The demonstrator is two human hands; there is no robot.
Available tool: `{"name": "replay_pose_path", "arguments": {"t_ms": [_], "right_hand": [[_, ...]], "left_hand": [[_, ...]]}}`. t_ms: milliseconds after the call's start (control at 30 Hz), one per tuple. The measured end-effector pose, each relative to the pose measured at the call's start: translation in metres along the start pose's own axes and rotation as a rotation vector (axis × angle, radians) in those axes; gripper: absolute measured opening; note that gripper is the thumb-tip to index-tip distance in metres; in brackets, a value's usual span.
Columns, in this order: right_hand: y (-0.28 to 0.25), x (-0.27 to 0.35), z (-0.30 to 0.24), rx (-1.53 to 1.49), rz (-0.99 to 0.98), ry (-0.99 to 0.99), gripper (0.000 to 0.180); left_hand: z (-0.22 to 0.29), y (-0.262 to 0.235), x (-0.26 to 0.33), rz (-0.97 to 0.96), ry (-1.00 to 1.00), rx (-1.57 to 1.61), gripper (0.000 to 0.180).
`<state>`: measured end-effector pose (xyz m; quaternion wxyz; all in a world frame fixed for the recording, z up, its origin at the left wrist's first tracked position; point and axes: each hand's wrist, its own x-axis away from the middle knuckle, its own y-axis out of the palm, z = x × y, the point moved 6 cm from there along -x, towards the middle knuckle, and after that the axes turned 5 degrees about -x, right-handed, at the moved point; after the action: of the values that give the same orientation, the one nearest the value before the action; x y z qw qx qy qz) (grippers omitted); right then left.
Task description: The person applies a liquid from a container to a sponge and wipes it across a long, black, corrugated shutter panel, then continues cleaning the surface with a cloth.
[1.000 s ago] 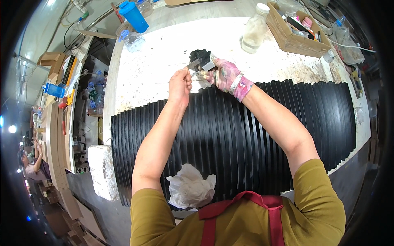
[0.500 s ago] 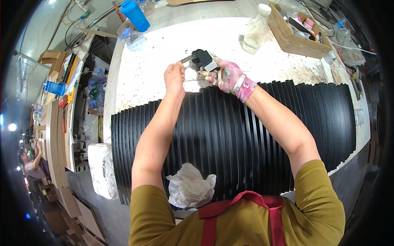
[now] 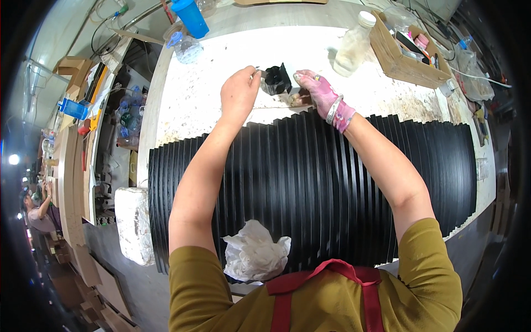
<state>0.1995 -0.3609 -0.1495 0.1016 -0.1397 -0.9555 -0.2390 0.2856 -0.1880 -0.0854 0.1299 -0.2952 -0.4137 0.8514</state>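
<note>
A small black piece (image 3: 277,80) with a dark, hollow-looking face is between my hands on the white tabletop; whether it rests there or is held up is hard to tell. My left hand (image 3: 239,95) is bare, its fingertips pinched together beside the piece's left edge. What they pinch is too small to make out. In a worn pink patterned glove with bare fingertips, my right hand (image 3: 322,95) is just right of the piece. Its upper and lower fingers are spread apart, the lower ones near the piece's bottom corner. Long black ribbed strips (image 3: 287,177) lie side by side under my forearms.
A crumpled white cloth or paper (image 3: 256,252) lies on the strips near my body. Farther back are a cloudy bottle (image 3: 354,44), a cardboard box (image 3: 406,67) of small items, a clear bottle (image 3: 187,48) and a blue cup (image 3: 191,17). Another person (image 3: 40,207) is far left.
My hands have drawn apart. The black piece has turned, showing its hollow face, and the right hand's fingers have come off its side. The thin dark strip at my left fingertips no longer shows.
</note>
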Motion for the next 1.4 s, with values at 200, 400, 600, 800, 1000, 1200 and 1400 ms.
{"name": "replay_pose_path", "arguments": {"t_ms": [200, 400, 600, 800, 1000, 1200, 1400], "right_hand": [[0.006, -0.023, -0.023, 0.668, 0.041, -0.279, 0.05], [0.029, -0.033, -0.03, 0.915, 0.063, -0.409, 0.047], [0.033, -0.055, -0.039, 0.819, 0.08, -0.357, 0.046], [0.034, -0.071, -0.045, 0.774, 0.074, -0.359, 0.043], [0.006, -0.064, -0.031, -0.137, -0.153, -0.027, 0.028], [0.004, -0.043, -0.029, -0.143, -0.2, 0.025, 0.028], [0.008, -0.003, -0.037, -0.396, -0.273, 0.074, 0.03]], "left_hand": [[0.01, -0.006, -0.011, 0.01, 0.084, -0.053, 0.022], [0.009, -0.007, -0.02, 0.039, 0.086, -0.061, 0.025], [0.009, -0.002, -0.016, -0.013, 0.064, -0.045, 0.024], [0.012, 0.005, -0.006, 0.009, 0.179, -0.116, 0.021], [0.005, 0.006, -0.008, 0.001, 0.162, -0.15, 0.021], [0.001, 0.015, -0.017, -0.069, 0.15, -0.209, 0.024], [0.005, 0.002, -0.013, -0.141, 0.086, -0.237, 0.034]]}}
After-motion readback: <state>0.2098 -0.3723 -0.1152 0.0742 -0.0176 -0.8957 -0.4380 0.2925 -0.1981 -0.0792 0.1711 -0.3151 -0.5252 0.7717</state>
